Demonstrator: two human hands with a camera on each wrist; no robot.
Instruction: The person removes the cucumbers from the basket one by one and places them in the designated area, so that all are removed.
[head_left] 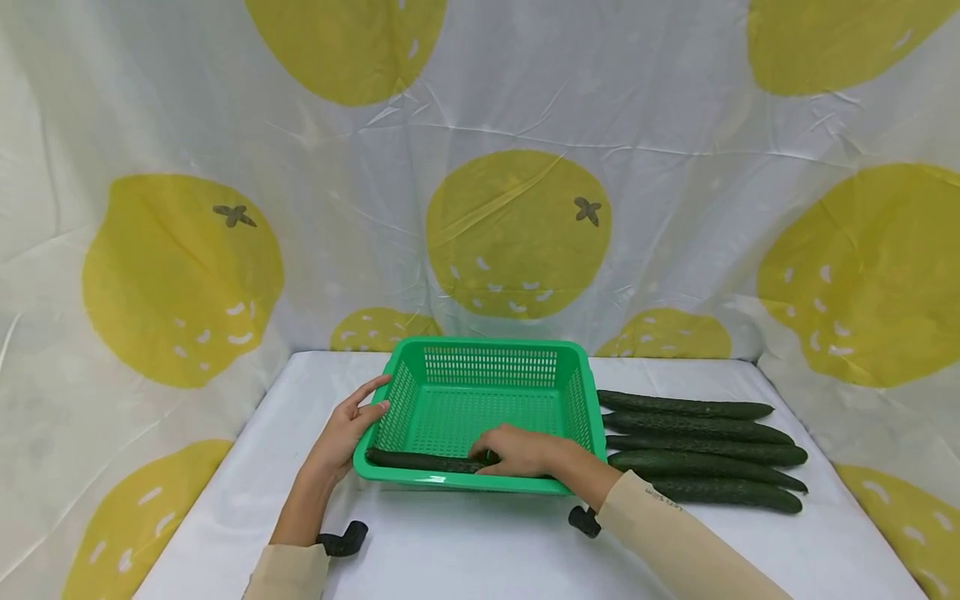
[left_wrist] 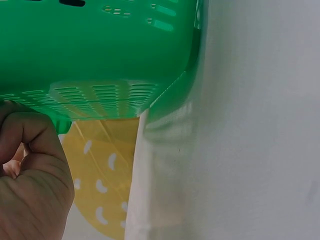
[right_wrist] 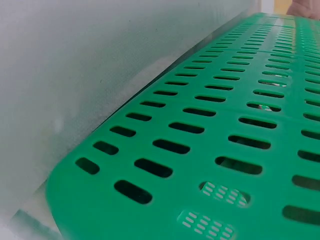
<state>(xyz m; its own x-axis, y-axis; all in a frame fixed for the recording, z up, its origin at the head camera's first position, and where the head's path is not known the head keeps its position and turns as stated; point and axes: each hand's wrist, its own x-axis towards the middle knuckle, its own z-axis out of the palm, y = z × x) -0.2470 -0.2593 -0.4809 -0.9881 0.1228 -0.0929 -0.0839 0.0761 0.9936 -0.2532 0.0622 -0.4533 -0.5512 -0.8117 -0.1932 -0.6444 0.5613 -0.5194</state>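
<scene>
A green plastic basket (head_left: 487, 398) with slotted walls stands on the white-covered table. At its left side my left hand (head_left: 347, 435) grips the rim, thumb on top; in the left wrist view the curled fingers (left_wrist: 37, 135) show beside the slotted wall. One long dark green cucumber (head_left: 427, 461) lies inside along the front wall. My right hand (head_left: 521, 452) reaches over the front right of the basket and holds this cucumber near its middle, hiding part of it. From the right wrist, only the basket's outer wall (right_wrist: 200, 150) shows, with the right hand out of sight.
Several more cucumbers (head_left: 697, 429) lie side by side on the table (head_left: 450, 550), right of the basket, their left ends close to its wall. A cloth with yellow lemon prints (head_left: 517, 233) hangs behind and at both sides. Dark wrist-camera mounts (head_left: 343, 539) sit at both wrists.
</scene>
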